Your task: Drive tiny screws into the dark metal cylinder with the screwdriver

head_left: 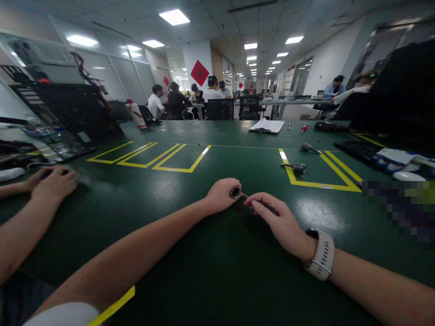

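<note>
My left hand (222, 194) is closed around a small round part (234, 193) with a dark, hollow end and a metallic rim; the rest of it is hidden in the palm. My right hand (272, 217), with a pale watch strap on its wrist, pinches a thin tool with a dark handle (270, 208) that looks like a screwdriver. Its slim metal shaft points left to the rim of the round part; whether it touches cannot be made out. Beyond my right hand, a metal part with a thin shaft (296, 167) lies near yellow tape, and a similar dark part (309, 148) lies behind it.
The green table (190, 244) carries yellow tape outlines (173, 170). Toward the back are a clipboard with papers (267, 126), a pen and a red screwdriver (304, 128). Another person's hands (54, 183) rest at left, near computer equipment (68, 108). A white mouse (408, 176) lies at right.
</note>
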`<action>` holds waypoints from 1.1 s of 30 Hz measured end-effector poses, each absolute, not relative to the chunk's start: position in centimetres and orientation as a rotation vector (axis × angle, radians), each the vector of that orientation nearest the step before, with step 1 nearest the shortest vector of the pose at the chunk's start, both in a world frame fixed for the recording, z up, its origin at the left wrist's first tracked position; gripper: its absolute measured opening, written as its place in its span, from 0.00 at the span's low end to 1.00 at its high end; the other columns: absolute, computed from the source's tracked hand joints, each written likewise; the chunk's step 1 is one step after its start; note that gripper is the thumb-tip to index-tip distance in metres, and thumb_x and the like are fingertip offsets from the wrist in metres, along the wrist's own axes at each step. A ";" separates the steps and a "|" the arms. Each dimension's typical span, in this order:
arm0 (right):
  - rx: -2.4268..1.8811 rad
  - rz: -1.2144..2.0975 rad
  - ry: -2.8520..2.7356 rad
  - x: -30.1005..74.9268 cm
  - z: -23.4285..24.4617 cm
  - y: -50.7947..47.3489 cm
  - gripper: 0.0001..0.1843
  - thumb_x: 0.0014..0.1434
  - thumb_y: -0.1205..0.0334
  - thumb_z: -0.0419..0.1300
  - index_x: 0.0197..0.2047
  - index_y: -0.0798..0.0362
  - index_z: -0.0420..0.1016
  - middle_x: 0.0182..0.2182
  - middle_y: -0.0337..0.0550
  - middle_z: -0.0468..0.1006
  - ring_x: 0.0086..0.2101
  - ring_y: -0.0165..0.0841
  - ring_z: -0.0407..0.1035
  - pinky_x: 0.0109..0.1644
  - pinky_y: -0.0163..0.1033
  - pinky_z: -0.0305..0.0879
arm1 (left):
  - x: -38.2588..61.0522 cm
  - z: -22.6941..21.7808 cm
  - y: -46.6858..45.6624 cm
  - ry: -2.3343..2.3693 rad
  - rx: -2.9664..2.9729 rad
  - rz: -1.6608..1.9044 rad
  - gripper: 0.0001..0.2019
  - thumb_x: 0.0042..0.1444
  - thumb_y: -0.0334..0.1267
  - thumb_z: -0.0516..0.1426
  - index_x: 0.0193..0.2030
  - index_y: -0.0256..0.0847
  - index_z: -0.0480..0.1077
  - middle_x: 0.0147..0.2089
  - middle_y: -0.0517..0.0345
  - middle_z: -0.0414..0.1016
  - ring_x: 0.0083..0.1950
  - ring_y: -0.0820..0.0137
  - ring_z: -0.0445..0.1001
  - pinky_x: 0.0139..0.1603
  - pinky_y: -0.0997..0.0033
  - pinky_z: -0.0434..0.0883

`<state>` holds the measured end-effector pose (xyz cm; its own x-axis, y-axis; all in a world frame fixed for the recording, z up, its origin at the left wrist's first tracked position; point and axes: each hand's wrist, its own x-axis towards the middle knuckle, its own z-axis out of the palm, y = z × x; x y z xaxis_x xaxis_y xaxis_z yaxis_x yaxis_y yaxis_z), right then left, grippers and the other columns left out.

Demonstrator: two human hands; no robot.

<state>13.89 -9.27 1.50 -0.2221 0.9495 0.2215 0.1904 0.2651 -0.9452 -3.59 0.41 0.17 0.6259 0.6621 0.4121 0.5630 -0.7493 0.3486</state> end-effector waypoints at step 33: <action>-0.852 1.489 -1.152 14.1 1.0 -8.4 0.09 0.55 0.61 0.55 0.33 0.54 0.76 0.34 0.45 0.75 0.34 0.33 0.65 0.38 0.40 0.59 | -3.5 0.3 0.3 0.848 2.426 0.946 0.10 0.49 0.38 0.57 0.24 0.37 0.61 0.24 0.65 0.61 0.26 0.77 0.60 0.28 0.76 0.59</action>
